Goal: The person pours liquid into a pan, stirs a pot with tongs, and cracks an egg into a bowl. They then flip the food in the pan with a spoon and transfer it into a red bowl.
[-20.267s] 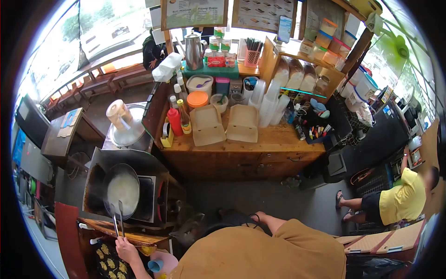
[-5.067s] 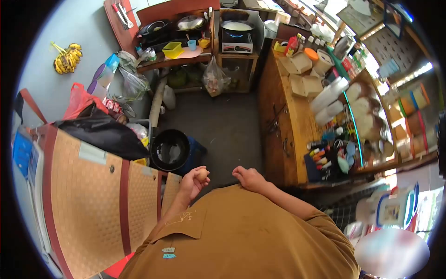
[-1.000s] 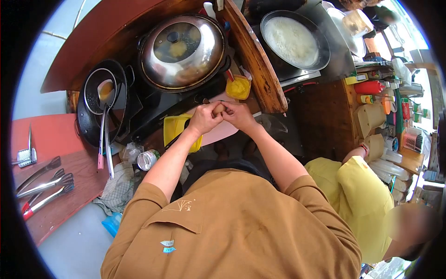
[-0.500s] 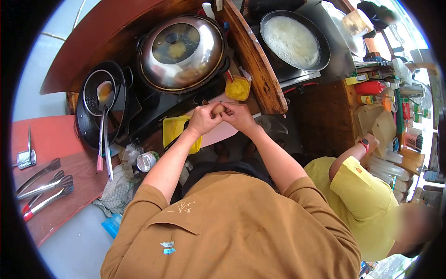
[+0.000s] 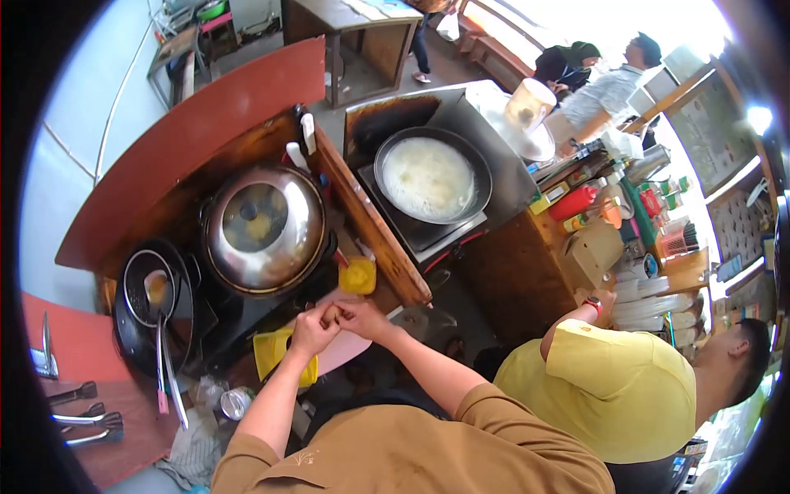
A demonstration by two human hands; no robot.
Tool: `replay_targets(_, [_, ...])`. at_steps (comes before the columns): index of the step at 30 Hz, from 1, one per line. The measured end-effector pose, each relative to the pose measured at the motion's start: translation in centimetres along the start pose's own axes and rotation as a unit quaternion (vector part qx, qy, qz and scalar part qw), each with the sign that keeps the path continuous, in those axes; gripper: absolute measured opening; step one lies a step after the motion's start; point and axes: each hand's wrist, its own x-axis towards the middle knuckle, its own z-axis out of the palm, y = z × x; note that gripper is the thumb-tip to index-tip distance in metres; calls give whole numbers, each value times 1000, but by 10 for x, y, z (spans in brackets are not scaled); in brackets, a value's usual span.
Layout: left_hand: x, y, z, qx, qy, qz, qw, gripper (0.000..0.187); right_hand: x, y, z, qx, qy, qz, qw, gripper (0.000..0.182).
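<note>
My left hand (image 5: 313,331) and my right hand (image 5: 366,319) meet with fingertips pressed around a brown egg (image 5: 332,314), which their fingers partly hide. Both are closed on it. Just below my left hand is a yellow container (image 5: 270,351). A pink board (image 5: 344,349) lies beneath my hands. Beyond them stands a small yellow tub (image 5: 359,276) with a red-handled utensil in it. Further off, a wide pan is covered by a domed metal lid (image 5: 306,235) with a glass centre.
A frying pan (image 5: 428,177) with whitish bubbling liquid sits on the stove beyond a wooden divider (image 5: 374,222). At left, a strainer (image 5: 150,288) holding an egg rests over a black wok (image 5: 123,329). A person in a yellow shirt (image 5: 609,387) works close on my right.
The view has tilted up and turned right, showing more of the background. My hands stay together around the egg. The co-worker's hand stays near the brown cardboard box.
</note>
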Motion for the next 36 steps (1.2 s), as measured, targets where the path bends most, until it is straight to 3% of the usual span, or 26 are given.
replay_targets(2, [3,11,-4,-5,6,-5,1000,34,3,4,0,10,7,-39,999,38])
replay_targets(5, [4,2,0,20,25,37,999,34,4,-5,-5,15,5,-40,999,38])
replay_targets(9, [7,7,-2,24,10,16,1000,35,4,-9,-6,43,23,-38,998,33])
replay_targets(11, [7,-2,1,45,12,74,996,37,3,0,-5,-6,-47,26,999,28])
replay_targets(13, [5,1,-1,43,-13,39,998,38,3,3,0,41,13,-61,997,22])
replay_targets(16, [3,1,1,42,14,59,997,40,-1,14,5,4,8,-31,999,30])
replay_targets(17, [1,3,-1,40,9,50,998,41,1,14,5,1,19,-67,998,33])
replay_targets(25, [-7,-7,-2,36,-20,30,999,45,-3,-6,-4,48,12,12,999,35])
replay_targets(36, [-15,-15,0,133,-25,102,985,55,-1,-23,-10,-39,45,-100,993,26])
